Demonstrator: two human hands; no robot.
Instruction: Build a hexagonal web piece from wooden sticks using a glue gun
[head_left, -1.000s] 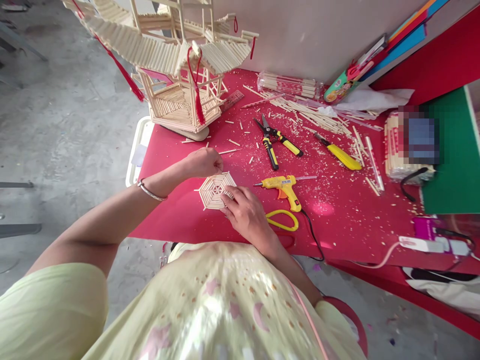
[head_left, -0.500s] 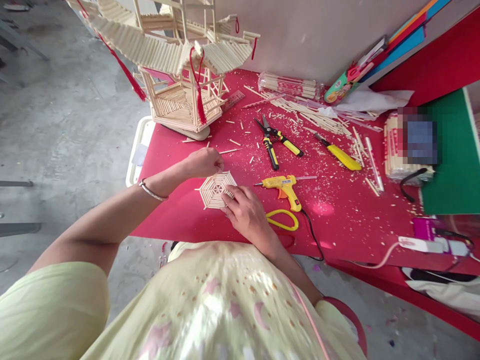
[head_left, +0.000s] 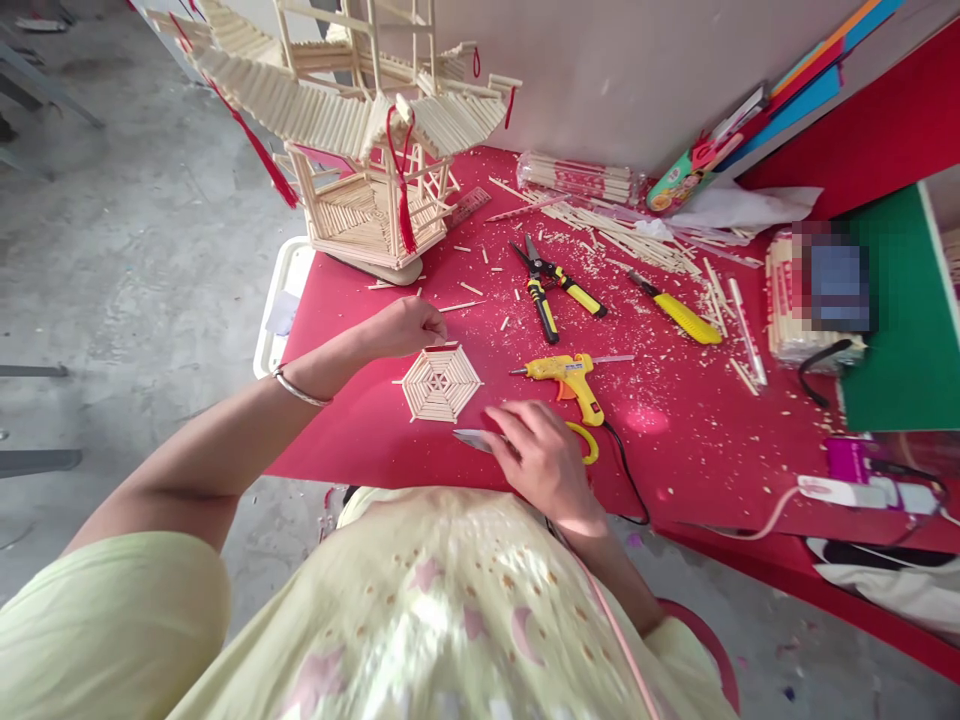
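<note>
A small hexagonal panel of thin wooden sticks, laid like a web with stick ends jutting out at its corners, lies flat on the red tabletop. Just above its upper edge is my left hand, closed, fingertips pressed together; whatever they pinch is too small or hidden to make out. My right hand hovers low over a pair of scissors with yellow handles, fingers apart. The scissors' blade shows left of my thumb, and part of a yellow handle shows beyond my knuckles. I cannot tell whether my fingers touch them.
A stick-built pavilion with red tassels stands at the back left. A yellow glue gun, black-and-yellow cutters and a yellow utility knife lie to the right. Loose sticks and crumbs are scattered behind. A power strip sits at right.
My right hand has left the stick panel and moved right and toward me, over the scissors. The panel now lies fully in sight. My left hand has barely moved.
</note>
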